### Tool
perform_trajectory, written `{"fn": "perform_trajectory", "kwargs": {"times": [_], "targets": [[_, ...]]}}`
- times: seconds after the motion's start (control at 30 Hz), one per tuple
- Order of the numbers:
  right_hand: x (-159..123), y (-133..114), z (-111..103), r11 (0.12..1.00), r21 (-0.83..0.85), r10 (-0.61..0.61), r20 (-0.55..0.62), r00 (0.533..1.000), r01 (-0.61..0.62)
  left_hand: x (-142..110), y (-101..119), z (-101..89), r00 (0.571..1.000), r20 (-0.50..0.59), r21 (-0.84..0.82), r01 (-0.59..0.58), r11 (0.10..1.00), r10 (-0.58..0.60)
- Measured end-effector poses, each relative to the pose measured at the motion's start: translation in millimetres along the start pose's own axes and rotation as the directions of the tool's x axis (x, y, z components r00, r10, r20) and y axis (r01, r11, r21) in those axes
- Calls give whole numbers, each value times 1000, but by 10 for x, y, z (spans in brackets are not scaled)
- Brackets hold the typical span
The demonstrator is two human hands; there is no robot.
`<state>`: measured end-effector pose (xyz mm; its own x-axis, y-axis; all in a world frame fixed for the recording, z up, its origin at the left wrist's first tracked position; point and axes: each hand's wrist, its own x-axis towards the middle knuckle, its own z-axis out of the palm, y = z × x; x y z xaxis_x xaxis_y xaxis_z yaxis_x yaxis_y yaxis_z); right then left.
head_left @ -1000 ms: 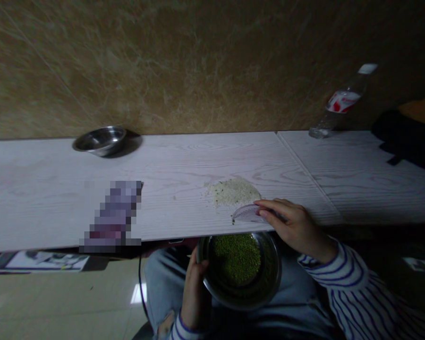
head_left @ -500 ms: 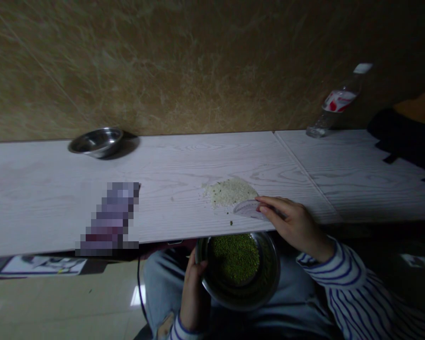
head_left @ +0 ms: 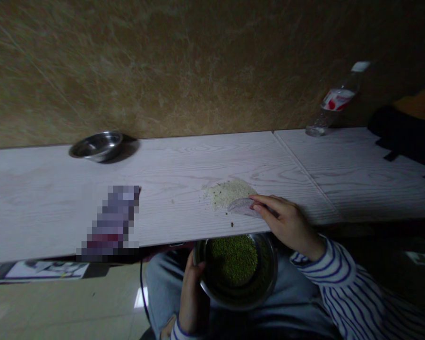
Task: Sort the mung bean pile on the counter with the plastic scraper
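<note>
On the white wood-grain table [head_left: 177, 165] lies a loose pile of rice [head_left: 230, 191] with a few dark green beans scattered in it. My right hand [head_left: 286, 219] pinches a clear protractor [head_left: 239, 206], its curved edge touching the near side of the pile. A couple of mung beans [head_left: 232, 225] sit by the table's front edge. Below that edge, my left hand [head_left: 194, 293] grips the left rim of a steel bowl [head_left: 271, 278] over my lap. Many green mung beans [head_left: 235, 259] fill its bottom.
A second steel bowl [head_left: 97, 147] stands at the back left by the wall. A pixelated purple object [head_left: 111, 222] lies at the front left. At the back right are a plastic bottle [head_left: 335, 101] and a dark cloth-like item [head_left: 403, 134].
My right hand has moved the protractor slightly left, against the rice pile. A few beans now lie apart from the pile near the edge. My left hand still holds the bowl.
</note>
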<state>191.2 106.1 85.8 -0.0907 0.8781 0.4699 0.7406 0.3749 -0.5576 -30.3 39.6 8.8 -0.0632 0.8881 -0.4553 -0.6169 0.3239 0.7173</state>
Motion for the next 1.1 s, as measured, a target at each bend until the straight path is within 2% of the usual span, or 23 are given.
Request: {"fn": "perform_trajectory", "kwargs": {"times": [0.13,0.3,0.47,0.67,0.87,1.1], "targets": [[43,-19,24,999,-8,-37,14,999,37,0,-14,-26,1000,2,-16,28,999,-28],[32,-42,-44,998,-4,-67,59,996,67,1,-7,-36,1000,8,-15,21,1000,-21],[-34,-31,-102,1000,14,-24,42,999,23,11,10,-27,1000,26,-2,4,1000,-3],[-54,7,-40,1000,3,-7,47,999,7,1,-8,-30,1000,24,-18,20,1000,-19],[-54,104,-39,999,10,52,-14,999,-52,-2,-5,-20,1000,23,-23,-2,1000,2],[-15,-75,28,1000,28,5,55,998,-6,20,-3,-18,1000,17,-35,25,999,-25]]}}
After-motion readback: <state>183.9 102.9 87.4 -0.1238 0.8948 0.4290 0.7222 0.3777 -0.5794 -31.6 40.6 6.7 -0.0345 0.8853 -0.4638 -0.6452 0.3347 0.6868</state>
